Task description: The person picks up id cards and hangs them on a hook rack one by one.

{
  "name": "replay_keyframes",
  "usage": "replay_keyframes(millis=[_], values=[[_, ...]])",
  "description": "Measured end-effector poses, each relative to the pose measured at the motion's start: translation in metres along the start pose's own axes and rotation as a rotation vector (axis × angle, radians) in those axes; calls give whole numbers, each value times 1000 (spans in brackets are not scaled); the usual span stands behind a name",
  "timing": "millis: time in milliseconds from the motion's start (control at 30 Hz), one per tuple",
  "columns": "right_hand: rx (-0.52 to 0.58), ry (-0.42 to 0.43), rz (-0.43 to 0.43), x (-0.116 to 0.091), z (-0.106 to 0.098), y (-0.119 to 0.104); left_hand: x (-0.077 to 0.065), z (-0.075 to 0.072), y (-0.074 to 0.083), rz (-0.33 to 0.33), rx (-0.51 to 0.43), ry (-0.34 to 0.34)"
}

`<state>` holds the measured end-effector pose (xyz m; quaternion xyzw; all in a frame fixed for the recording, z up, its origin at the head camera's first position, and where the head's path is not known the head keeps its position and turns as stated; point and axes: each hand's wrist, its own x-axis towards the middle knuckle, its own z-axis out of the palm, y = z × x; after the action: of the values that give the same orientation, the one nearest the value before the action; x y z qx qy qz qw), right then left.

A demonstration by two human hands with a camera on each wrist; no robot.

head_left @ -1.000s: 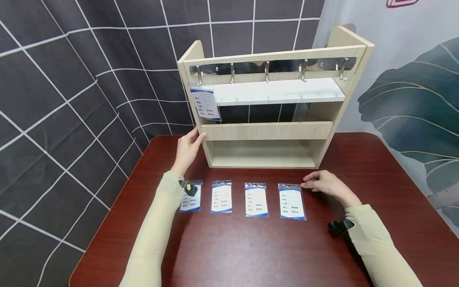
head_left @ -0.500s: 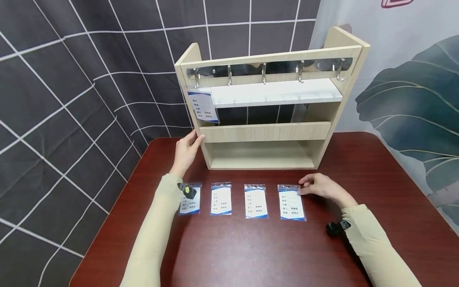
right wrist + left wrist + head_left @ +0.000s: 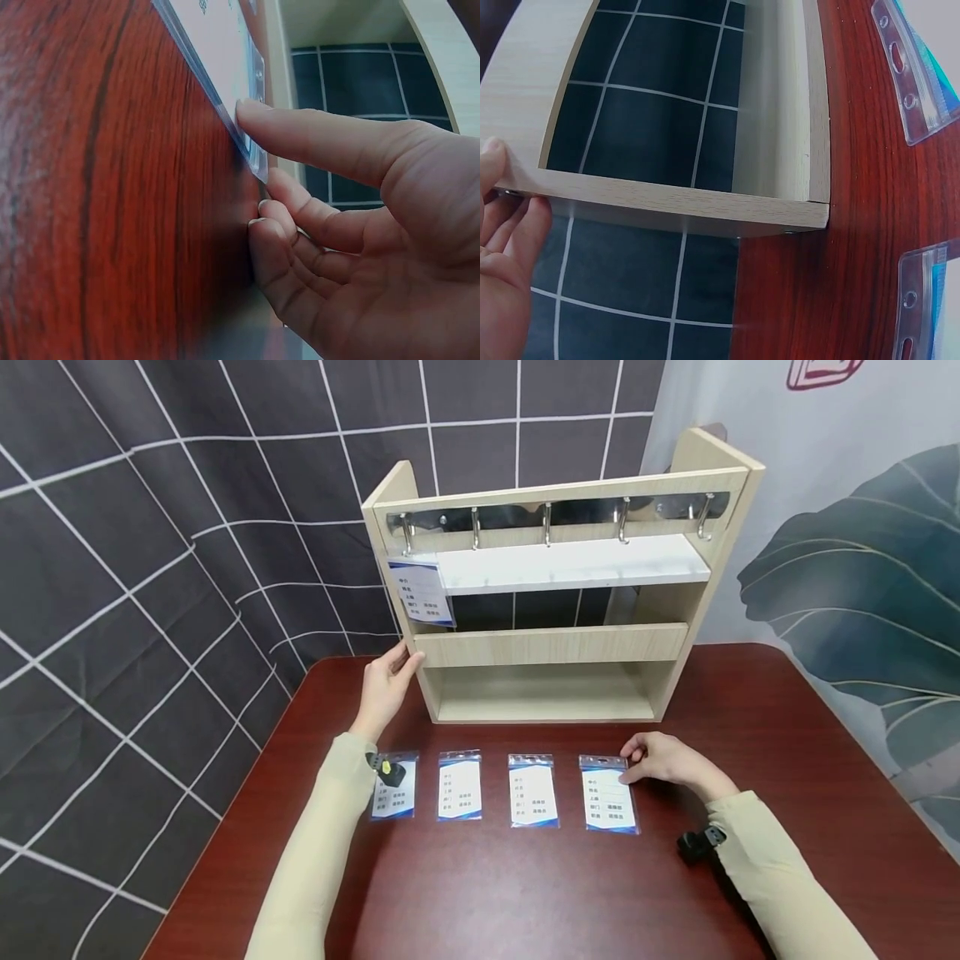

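My left hand (image 3: 382, 693) grips the left side panel of a pale wooden hook rack with shelves (image 3: 551, 645). In the left wrist view its thumb lies on the panel's front and the fingers are behind the edge. On the table, my right hand (image 3: 667, 760) pinches the upper right corner of the rightmost badge holder (image 3: 609, 802). The right wrist view shows the thumb (image 3: 262, 124) on the clear plastic face and the forefinger at the corner's underside. Three more badge holders lie in a row to its left, among them the second from the right (image 3: 532, 793).
Another badge holder (image 3: 422, 593) hangs under the leftmost metal hook (image 3: 406, 533) of the rack. Several hooks line its top strip. A white shelf board (image 3: 570, 564) sits behind them. The rack stands on the dark red table (image 3: 480, 893), before a grid-patterned cloth (image 3: 285, 468).
My right thumb has moved from the badge holder's top right edge onto its face, and the fingers have closed at the corner. The left hand keeps its grip; the head view has shifted slightly.
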<state>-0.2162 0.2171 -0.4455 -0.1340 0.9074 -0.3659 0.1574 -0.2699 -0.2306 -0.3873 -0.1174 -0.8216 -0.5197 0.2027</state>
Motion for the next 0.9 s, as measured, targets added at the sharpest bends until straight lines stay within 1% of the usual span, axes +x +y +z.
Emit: replay_keyframes(millis=[133, 267, 333, 433, 533, 633, 700, 900], values=[[-17, -1, 11, 2, -1, -2, 1, -1, -2, -6, 7, 5], [-15, 24, 17, 3, -3, -4, 2, -1, -2, -14, 7, 9], [12, 34, 21, 3, -3, -4, 2, -1, -2, -15, 2, 8], [86, 21, 34, 3, -4, -1, 3, 0, 0, -14, -5, -4], [184, -20, 18, 2, -4, 2, 4, 1, 2, -10, 2, -18], [241, -54, 12, 3, -5, 4, 5, 1, 1, -9, 10, -13], [257, -69, 14, 5, -6, 4, 5, 0, 1, -9, 17, -6], [256, -76, 34, 10, -10, 4, 3, 1, -2, -10, 13, 8]])
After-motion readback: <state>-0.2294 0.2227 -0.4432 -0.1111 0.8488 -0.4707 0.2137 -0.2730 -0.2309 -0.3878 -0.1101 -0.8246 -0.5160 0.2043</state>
